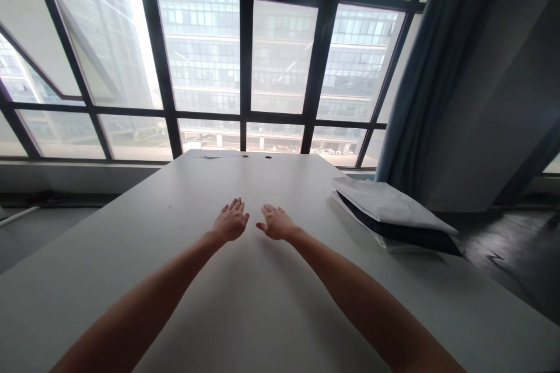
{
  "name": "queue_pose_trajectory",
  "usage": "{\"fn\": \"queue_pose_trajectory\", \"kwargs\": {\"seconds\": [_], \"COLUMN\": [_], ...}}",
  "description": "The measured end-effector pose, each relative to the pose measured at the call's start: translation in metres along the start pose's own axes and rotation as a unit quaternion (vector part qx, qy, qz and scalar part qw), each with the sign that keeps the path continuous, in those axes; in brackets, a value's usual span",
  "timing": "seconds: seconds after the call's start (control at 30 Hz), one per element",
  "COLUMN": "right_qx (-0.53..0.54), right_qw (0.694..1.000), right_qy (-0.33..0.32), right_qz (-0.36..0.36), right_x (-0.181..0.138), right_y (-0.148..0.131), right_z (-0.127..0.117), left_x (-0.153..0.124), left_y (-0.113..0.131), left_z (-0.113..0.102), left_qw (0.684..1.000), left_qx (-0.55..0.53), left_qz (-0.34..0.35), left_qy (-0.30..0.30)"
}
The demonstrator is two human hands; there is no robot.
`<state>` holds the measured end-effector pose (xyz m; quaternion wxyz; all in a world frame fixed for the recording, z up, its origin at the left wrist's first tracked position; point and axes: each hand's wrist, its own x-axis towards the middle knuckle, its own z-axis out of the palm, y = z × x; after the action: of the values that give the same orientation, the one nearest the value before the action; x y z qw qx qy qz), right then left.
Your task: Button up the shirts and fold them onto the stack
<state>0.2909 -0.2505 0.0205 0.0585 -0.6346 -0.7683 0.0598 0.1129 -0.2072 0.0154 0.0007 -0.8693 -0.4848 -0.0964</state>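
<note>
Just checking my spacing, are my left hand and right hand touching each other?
Apart: the head view shows a gap of white table between the fingertips of the left hand and the right hand.

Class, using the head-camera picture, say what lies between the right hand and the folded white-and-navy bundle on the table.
In the head view, only the white tabletop lies between the right hand and the folded white-and-navy bundle.

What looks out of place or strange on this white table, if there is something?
A white cover lies unevenly over a dark navy layer at the right edge of the white table; the dark corner reaches the edge, so they look askew.
</note>
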Motion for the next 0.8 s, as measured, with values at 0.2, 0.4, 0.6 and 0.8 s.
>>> {"fn": "queue_pose_trajectory", "kwargs": {"seconds": [0.2, 0.4, 0.6, 0.8], "right_qx": [0.016, 0.014, 0.012, 0.01], "right_qw": [0.993, 0.992, 0.992, 0.992], "right_qy": [0.028, 0.011, 0.008, 0.008], "right_qz": [0.118, 0.122, 0.123, 0.122], "right_x": [0.036, 0.039, 0.041, 0.042], "right_y": [0.029, 0.036, 0.038, 0.039], "right_z": [0.023, 0.038, 0.038, 0.04], "left_x": [0.035, 0.037, 0.04, 0.042], "left_y": [0.013, 0.007, 0.004, 0.002], "left_z": [0.03, 0.051, 0.056, 0.059], "left_qw": [0.996, 0.996, 0.995, 0.996], "left_qx": [-0.016, -0.026, -0.041, -0.03], "left_qz": [-0.075, -0.069, -0.071, -0.065], "left_qy": [-0.045, -0.049, -0.054, -0.047]}}
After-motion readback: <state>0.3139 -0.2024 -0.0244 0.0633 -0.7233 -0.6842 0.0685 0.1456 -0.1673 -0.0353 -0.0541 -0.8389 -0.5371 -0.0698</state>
